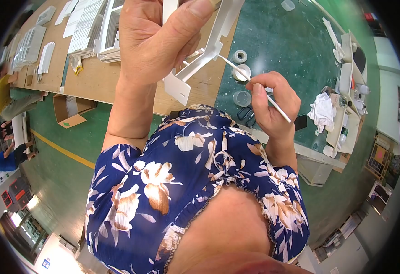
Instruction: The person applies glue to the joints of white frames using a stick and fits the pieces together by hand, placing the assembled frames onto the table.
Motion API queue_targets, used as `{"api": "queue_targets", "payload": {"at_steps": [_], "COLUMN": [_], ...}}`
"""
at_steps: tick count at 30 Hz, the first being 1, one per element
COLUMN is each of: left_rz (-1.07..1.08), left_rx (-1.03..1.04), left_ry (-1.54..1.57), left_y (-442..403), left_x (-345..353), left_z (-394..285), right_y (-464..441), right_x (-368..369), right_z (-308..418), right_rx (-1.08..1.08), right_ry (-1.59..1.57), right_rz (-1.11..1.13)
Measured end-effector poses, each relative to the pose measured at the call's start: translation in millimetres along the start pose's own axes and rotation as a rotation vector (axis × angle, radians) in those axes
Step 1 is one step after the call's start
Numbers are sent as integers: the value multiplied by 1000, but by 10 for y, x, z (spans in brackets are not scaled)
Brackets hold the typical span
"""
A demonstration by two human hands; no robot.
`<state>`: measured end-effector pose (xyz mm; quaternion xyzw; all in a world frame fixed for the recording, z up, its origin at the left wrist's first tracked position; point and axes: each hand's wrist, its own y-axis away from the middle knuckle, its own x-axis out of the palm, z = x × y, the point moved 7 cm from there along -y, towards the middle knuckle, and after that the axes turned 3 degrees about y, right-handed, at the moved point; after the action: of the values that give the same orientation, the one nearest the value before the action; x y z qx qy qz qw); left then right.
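My left hand (152, 45) is closed around a white angled bracket (200, 64), raised over the table's near edge. The bracket has bent flanges and a slotted tab at its lower end. In my right hand (275, 102) a thin white stick (232, 65) is pinched like a pen. Its far tip meets or almost meets a corner of the bracket; whether the tip is a brush or a swab is too small to tell. Just beyond the stick are a tape roll (240, 56) and a small white-rimmed cup (242, 76). A clear cup (242, 98) and dark-handled scissors (245, 113) are nearer my body.
Stacks of white parts (88, 32) cover the brown board (90, 75) at left. A crumpled white cloth (322, 112) lies on the green tabletop (282, 41), by a shelf (346, 77) with clutter. An open carton (74, 109) stands on the floor. Other people (10, 89) are at far left.
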<state>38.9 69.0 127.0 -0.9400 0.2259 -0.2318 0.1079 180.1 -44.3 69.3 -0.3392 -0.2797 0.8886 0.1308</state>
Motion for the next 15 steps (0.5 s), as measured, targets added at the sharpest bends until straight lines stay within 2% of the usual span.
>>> {"api": "queue_targets", "payload": {"at_steps": [6, 8, 15], "left_rz": [-7, -13, -22], "left_rx": [0, 2, 16], "left_ry": [2, 1, -4], "left_y": [1, -3, -15], "left_x": [11, 13, 3], "left_z": [2, -2, -8], "right_y": [14, 10, 26], "right_x": [-38, -95, -232], "right_z": [9, 14, -27], "right_rx": [-12, 58, 91], "right_ry": [-26, -44, -50], "right_rz": [-29, -73, -127]}}
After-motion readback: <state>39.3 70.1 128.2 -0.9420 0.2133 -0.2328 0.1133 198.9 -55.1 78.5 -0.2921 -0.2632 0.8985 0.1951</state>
